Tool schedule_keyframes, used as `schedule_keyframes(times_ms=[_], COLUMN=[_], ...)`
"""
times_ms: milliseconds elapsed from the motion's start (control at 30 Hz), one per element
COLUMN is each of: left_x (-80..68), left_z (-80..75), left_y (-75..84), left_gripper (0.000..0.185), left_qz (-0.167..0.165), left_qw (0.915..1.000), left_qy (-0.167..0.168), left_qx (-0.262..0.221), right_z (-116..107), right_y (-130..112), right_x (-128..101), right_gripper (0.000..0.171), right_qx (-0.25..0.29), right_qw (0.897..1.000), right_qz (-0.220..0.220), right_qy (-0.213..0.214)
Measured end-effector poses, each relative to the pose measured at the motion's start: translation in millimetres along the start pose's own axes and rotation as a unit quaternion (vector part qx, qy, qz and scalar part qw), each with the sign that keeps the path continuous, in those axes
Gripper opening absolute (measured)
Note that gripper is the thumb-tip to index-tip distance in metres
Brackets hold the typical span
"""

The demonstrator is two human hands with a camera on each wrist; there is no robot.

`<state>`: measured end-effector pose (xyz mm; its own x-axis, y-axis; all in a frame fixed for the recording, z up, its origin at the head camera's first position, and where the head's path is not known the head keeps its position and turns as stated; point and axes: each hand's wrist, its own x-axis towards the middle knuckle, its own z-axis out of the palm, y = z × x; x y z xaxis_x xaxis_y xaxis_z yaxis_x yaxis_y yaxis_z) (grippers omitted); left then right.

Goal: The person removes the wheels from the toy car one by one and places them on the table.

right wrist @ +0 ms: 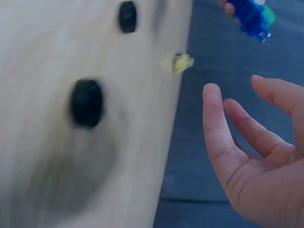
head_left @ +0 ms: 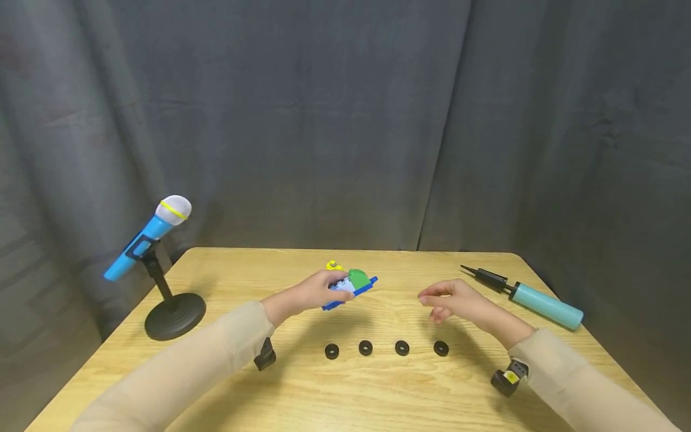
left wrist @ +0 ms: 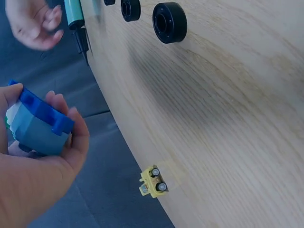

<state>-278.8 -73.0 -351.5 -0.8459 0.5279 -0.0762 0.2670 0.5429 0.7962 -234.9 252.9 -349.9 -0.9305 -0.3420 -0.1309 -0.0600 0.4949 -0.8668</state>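
Observation:
My left hand [head_left: 315, 292] grips a small toy brick build [head_left: 352, 287], blue and pale blue with a green curved piece on top, held above the wooden table [head_left: 302, 396]. The left wrist view shows the fingers [left wrist: 71, 137] curled round the brick build [left wrist: 35, 126]. A small yellow brick piece [head_left: 334, 265] lies on the table just behind it, also seen as the yellow piece [left wrist: 153, 181]. My right hand [head_left: 450, 300] hovers empty to the right, fingers [right wrist: 216, 128] loosely extended. Several black rubber wheels [head_left: 365, 347] lie in a row in front of both hands.
A blue toy microphone [head_left: 148, 236] leans on a black stand [head_left: 174, 315] at the table's left. A teal hand pump [head_left: 526, 297] with a black nozzle lies at the right. Grey curtains hang behind the table.

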Motion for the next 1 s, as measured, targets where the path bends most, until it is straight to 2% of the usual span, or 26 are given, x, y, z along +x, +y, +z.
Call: schedule_keyframes(times_ms=[133, 267, 400, 600, 733, 867, 1000], left_x=[0.1, -1.4, -3.3, -3.4, -2.1, -0.8, -0.7], left_z=[1.0, 2.4, 3.1, 2.5, 0.7, -2.8, -5.7], left_y=[4.9, 9.5, 13.3, 16.2, 16.2, 14.4, 10.3], left_gripper=[0.058, 0.057, 0.051, 0.048, 0.047, 0.046, 0.050], left_qz=[0.009, 0.021, 0.040, 0.066, 0.076, 0.077, 0.057], left_qw=[0.9999, 0.9989, 0.9979, 0.9953, 0.9934, 0.9936, 0.9969], left_qy=[-0.002, 0.011, 0.006, -0.009, -0.017, -0.003, 0.025], left_qx=[0.013, 0.040, 0.050, 0.071, 0.084, 0.083, 0.049], right_z=[8, 22, 34, 45, 49, 50, 49], right_y=[-19, -36, -50, -62, -64, -66, -66], right_x=[13, 24, 33, 46, 50, 52, 54], right_gripper=[0.057, 0.058, 0.058, 0.056, 0.052, 0.050, 0.049], right_qx=[0.027, 0.048, 0.059, 0.078, 0.082, 0.071, 0.057], right_qw=[0.999, 0.998, 0.997, 0.995, 0.995, 0.996, 0.998], right_qz=[-0.020, -0.039, -0.043, -0.047, -0.043, -0.037, -0.039], right_qy=[0.000, -0.015, -0.027, -0.047, -0.042, -0.029, -0.012])
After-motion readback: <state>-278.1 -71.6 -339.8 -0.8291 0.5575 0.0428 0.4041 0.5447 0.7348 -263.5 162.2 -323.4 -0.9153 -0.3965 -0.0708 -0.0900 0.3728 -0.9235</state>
